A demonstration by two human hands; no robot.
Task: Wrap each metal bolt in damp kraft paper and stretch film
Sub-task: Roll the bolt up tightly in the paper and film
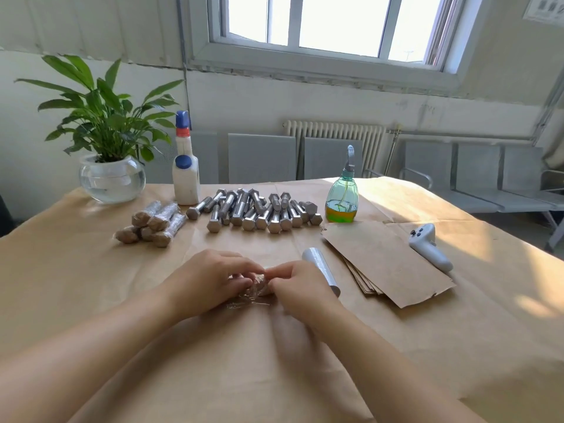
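Table (396,346) is covered w/ kraft paper, creased down the middle, sun falling across its right side from the window (329,22) above. Wall under the window has a radiator (335,138), grey panels leaning beside it, and metal bench seats (476,178) off to the right. Taking the bolts (259,212) as landmark, a loose pile of bare ones lying mid-table: left of them a stack of wrapped bolts (152,222), paper inside film; behind-left a white bottle (185,172) w/ blue caps, and further left a plant (106,117) in a glass bowl at the far-left edge. Just right of the bolts a green spray bottle (342,196), part full of yellow liquid. Right and nearer, a fanned stack of paper sheets (387,264), w/ a white controller (430,245) beyond it toward the right edge. Film roll (322,274) lies touching the sheets' left side. Straight in front of the bolts, nearer me, both hands meet over a bundle (258,290), brown paper under crinkled film, lying on the table. Left hand (207,279) curls round its left end, fingertips pinching the film; right hand (299,288) pinches the film at the right end, thumb and forefinger together. Near half of the table is bare paper save for the forearms; front edge out of view.
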